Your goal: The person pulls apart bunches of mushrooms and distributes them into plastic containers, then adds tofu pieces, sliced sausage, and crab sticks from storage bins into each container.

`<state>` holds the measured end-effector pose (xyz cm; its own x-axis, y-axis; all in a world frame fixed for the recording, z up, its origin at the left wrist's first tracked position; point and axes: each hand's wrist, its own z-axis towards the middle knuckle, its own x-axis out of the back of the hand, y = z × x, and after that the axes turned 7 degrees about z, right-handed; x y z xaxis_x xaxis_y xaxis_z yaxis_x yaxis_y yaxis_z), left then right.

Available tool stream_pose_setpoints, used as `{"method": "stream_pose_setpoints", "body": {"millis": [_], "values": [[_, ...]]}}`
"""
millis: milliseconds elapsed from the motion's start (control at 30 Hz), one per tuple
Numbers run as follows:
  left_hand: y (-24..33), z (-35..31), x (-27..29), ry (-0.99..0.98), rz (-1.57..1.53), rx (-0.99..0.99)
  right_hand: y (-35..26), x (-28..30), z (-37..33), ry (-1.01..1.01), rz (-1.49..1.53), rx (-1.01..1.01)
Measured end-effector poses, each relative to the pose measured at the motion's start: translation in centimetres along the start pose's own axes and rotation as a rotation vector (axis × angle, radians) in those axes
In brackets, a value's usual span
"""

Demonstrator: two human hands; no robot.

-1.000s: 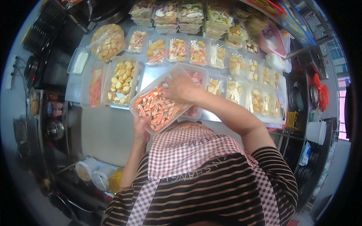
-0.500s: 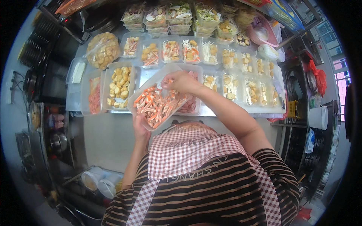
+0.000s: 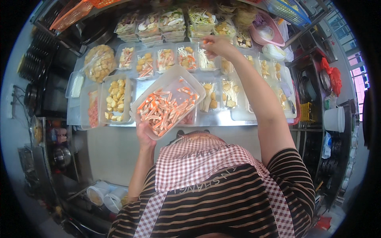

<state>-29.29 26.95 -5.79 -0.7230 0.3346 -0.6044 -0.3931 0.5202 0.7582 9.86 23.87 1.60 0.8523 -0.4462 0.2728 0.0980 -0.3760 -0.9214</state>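
Observation:
My left hand [image 3: 146, 133] grips the lower left corner of a translucent plastic tub [image 3: 174, 81], tilted above the table's front edge. Cut crab sticks [image 3: 164, 108], orange and white, fill its lower part. My right arm reaches forward over the table. The right hand [image 3: 219, 47] is closed, with orange crab stick showing at its fingertips, above a small clear tray holding enoki mushrooms [image 3: 205, 62]. To the left of that tray, another tray has crab sticks lying on enoki [image 3: 187, 58]. Beneath the held tub, a second tub with pinkish pieces [image 3: 191, 118] is mostly hidden.
Fried tofu puffs fill a tub [image 3: 116, 97] and a plastic bag [image 3: 100, 63] on the left. Stacked trays of vegetables [image 3: 171, 20] stand at the back. More trays of enoki and tofu [image 3: 229, 94] line the right, by a pink basin [image 3: 274, 37]. Baskets [image 3: 71, 16] hang overhead.
My right hand has moved out of the tub, forward and right to the enoki tray, carrying crab stick. The tub stays in my left hand, its inside now more exposed.

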Motion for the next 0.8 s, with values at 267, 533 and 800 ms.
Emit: {"method": "stream_pose_setpoints", "body": {"millis": [267, 533, 800], "values": [[-0.7, -1.1, -2.0, -0.065, 0.053, -0.079, -4.5, -4.8, -6.4, -0.195, -0.507, 0.338], [-2.2, -0.8, -5.0, -0.101, -0.028, -0.014, 2.7, -12.1, -11.1, -0.535, -0.399, 0.280], [-2.9, 0.2, -6.7, -0.120, 0.161, -0.031, 3.7, -11.7, -10.7, -0.486, 0.141, 0.039]]}}
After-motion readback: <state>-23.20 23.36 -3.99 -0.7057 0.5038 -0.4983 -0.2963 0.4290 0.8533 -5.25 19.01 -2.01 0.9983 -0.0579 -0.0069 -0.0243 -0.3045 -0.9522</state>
